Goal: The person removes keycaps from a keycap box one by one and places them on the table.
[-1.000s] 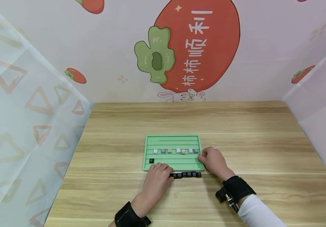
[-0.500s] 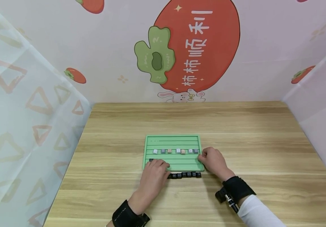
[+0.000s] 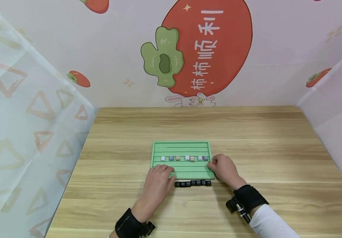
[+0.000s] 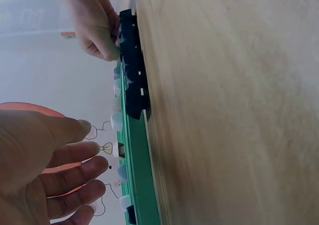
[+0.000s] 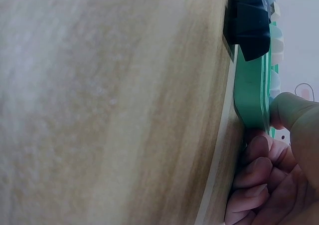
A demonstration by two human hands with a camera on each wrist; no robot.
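Observation:
A green grooved board (image 3: pixel 181 144) lies on the table, with several white, grey and beige keycaps (image 3: pixel 187 158) along a middle groove. My right hand (image 3: pixel 225 170) grips its right edge, thumb on top and fingers curled at the side. Over the lower left corner hovers my left hand (image 3: pixel 157 183), its fingers loosely extended and nothing between them in the left wrist view. A single black keycap (image 4: pixel 131 215) sits at the board's left end; in the head view the left hand hides it. Several black keycaps (image 3: pixel 193 183) stand in a row along the near edge.
The wooden table (image 3: pixel 266 142) meets a printed back wall (image 3: pixel 114 49) with a large red persimmon drawing. White patterned sheets (image 3: pixel 25 132) enclose the sides. Each wrist wears a black strap (image 3: pixel 249 198) with a camera.
My left hand has moved left from the row of black keycaps to the board's lower left corner, covering the lone black keycap there. The right hand has kept its place.

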